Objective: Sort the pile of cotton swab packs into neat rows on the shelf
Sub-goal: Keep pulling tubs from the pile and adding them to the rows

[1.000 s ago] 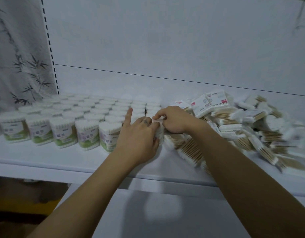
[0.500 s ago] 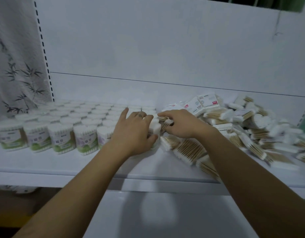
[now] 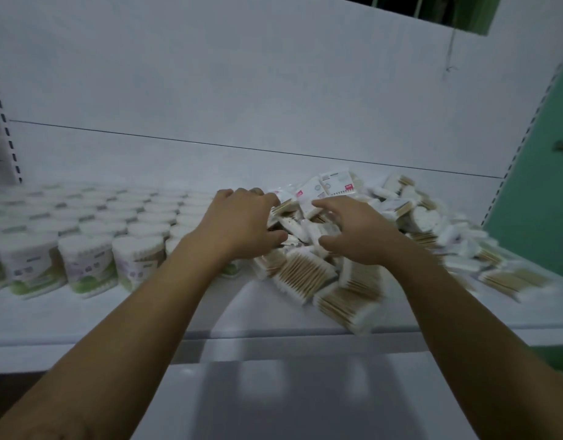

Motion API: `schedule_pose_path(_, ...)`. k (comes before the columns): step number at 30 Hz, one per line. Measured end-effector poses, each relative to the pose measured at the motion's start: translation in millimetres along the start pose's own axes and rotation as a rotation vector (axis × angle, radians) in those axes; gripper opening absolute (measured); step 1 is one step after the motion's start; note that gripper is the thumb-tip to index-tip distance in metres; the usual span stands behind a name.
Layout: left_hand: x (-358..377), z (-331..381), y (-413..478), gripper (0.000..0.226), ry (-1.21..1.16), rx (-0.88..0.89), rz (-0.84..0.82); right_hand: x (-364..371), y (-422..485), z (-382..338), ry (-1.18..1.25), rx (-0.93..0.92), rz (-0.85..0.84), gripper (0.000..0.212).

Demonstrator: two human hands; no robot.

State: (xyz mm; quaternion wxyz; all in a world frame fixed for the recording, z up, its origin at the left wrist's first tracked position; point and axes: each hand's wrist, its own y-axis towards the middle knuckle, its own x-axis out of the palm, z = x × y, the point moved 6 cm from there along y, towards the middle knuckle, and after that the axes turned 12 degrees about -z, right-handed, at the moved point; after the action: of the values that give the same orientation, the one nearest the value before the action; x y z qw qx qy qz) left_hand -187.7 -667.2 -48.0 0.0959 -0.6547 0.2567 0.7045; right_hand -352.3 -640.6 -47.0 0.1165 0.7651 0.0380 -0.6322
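Note:
A loose pile of flat cotton swab packs [image 3: 426, 223] covers the right half of the white shelf [image 3: 146, 315]; some packs show wooden sticks, some white labels. My left hand [image 3: 238, 223] is at the pile's left edge, with fingers and thumb curled round a stick pack [image 3: 284, 207]. My right hand [image 3: 356, 231] hovers just right of it over the pile, fingers curved and spread, with nothing clearly held. More packs [image 3: 308, 276] lie at the shelf's front. The picture is motion-blurred.
Rows of round swab tubs [image 3: 137, 258] with green labels fill the shelf's left half, right up to my left hand. A white back panel [image 3: 273, 90] closes the rear. A green wall [image 3: 534, 192] stands at the right end. A lower white shelf [image 3: 273, 404] juts out below.
Both hands have moved right, away from the end of the tub rows and into the pile. The view has swung right, and my right hand has spread out.

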Motion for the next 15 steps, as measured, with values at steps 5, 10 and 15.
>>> schedule_pose_path(5,7.8,35.7,18.4,0.059,-0.011,0.027,0.01,-3.6,-5.7,34.9,0.015,0.003,0.04,0.069)
schedule_pose_path(10,17.3,72.0,40.1,0.059,-0.026,0.036,-0.046,-12.5,-17.1,83.9,0.085,0.017,0.1,0.066)
schedule_pose_path(15,16.1,115.3,66.0,0.058,-0.026,0.065,-0.045,-21.5,-24.6,128.8,0.061,0.005,0.142,0.061)
